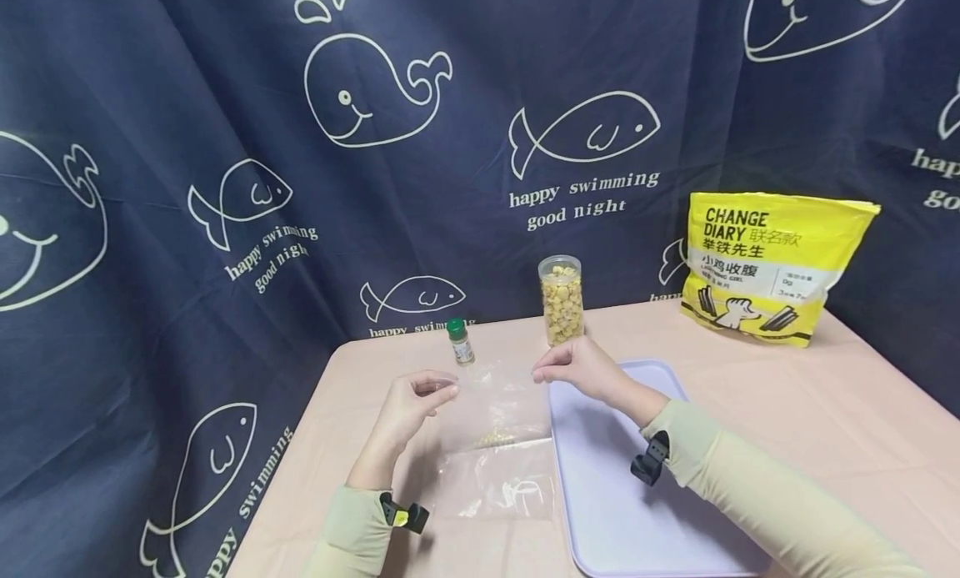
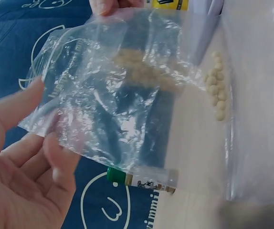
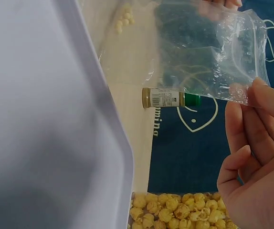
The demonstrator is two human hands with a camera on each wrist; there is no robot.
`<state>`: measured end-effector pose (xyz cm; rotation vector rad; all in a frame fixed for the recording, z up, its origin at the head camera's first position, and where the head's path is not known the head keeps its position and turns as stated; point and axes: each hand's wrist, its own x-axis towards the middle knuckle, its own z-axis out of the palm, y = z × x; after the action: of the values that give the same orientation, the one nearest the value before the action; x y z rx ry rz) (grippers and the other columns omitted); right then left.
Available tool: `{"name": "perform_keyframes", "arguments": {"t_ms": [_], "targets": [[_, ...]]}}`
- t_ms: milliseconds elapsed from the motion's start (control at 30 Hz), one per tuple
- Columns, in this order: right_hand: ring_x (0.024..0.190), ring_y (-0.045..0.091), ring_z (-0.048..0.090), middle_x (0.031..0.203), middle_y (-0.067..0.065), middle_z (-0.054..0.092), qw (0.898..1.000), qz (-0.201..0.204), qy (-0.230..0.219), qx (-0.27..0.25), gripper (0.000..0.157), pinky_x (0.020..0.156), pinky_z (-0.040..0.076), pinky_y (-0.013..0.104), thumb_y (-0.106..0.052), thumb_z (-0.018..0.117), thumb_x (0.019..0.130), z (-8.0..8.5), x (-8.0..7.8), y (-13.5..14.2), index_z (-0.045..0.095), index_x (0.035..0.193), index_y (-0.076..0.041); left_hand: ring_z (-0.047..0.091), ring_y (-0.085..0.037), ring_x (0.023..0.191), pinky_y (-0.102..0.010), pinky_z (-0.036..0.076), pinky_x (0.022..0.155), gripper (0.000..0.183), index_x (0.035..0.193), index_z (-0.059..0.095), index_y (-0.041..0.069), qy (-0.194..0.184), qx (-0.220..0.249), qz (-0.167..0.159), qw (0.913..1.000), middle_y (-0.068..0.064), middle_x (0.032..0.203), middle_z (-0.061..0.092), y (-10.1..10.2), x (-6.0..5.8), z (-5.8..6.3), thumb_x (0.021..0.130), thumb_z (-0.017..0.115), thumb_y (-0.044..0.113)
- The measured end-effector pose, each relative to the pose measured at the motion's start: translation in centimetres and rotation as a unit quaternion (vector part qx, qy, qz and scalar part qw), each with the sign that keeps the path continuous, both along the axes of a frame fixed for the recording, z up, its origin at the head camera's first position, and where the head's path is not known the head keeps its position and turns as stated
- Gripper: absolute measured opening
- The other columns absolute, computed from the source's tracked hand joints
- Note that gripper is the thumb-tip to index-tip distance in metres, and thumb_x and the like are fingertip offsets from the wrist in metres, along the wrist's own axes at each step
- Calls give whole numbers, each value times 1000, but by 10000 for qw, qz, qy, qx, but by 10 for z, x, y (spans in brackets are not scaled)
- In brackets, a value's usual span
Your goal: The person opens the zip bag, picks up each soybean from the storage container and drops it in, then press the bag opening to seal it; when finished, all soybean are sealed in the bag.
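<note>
A clear zip bag hangs upright in the head view, with small pale yellow balls at its bottom. My left hand pinches its upper left corner between thumb and fingers. Its upper right corner is pinched by my right hand. Seen from the left wrist, the bag is wrinkled and shiny, and the balls gather along its lower edge. In the right wrist view the zip strip runs close to my fingertips. Another clear bag appears to lie flat on the table nearer me.
Behind the bag stands a small green-capped bottle. A clear jar of popcorn is beyond my right hand. A lilac tray lies under my right forearm. A yellow snack pouch stands at the back right, before a dark blue curtain.
</note>
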<state>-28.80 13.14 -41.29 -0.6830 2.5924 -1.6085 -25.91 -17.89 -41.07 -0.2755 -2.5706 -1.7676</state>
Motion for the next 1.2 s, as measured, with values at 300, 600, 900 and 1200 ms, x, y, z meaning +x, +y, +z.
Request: {"name": "perform_keyframes", "arguments": {"t_ms": [300,600,900,1200], "targets": [[85,16,70,88,5,77,9999,1,-90,-143,16,82,58,36,-15,78,89,1,-1,-1,80,95,-1,66,-16,91,-31,45,72,18,100,77,-3,249,37,734,9970,-13,89,76,4,-4,-2,93,73,13],[82,16,69,84,4,77,9998,-36,-27,-218,14,82,57,35,-13,77,89,1,-2,2,80,93,0,67,-17,91,-34,43,75,18,95,80,3,365,410,690,9961,-6,86,77,-3,-2,-5,91,76,20],[78,16,67,79,3,76,9996,-32,175,-219,10,70,54,27,-12,77,89,0,-3,5,80,87,-2,71,-19,89,-41,46,99,18,92,77,-5,473,895,470,9938,-11,86,76,0,-1,-6,91,75,12],[80,16,67,82,8,76,9995,90,127,-284,11,71,54,26,-8,76,90,8,3,-1,79,89,2,69,-21,95,-39,52,96,24,105,76,-3,654,658,641,9936,-11,98,76,1,-3,-7,90,77,16]]}}
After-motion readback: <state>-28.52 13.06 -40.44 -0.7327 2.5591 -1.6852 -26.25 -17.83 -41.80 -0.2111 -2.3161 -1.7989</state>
